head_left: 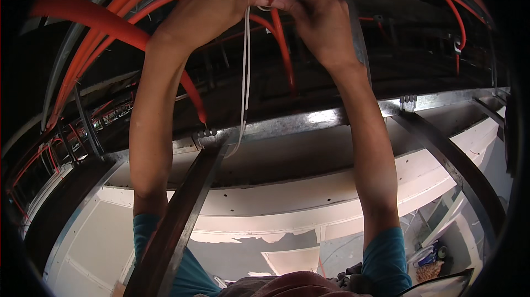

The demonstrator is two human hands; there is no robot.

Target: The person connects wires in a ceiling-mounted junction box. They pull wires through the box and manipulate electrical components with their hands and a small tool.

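Observation:
Both arms reach up to the top of the view, and the fingertips nearly meet. My left hand [218, 7] is closed in a pinch on thin white wire [246, 65], which hangs from it in two strands past the metal rail. My right hand [320, 18] is closed too, thumb and fingers pinching close beside the left fingertips. A small dark and red piece shows between the hands, too covered to name. Just below them, a red conduit [282, 54] runs downward.
Thick red conduits [83, 12] curve across the upper left, and thinner red ones [462, 18] hang at the right. A metal ceiling rail [309, 120] crosses below the hands. Dark metal channels [190, 197] run toward me. Farther down are pale panels and assorted items [430, 261] at lower right.

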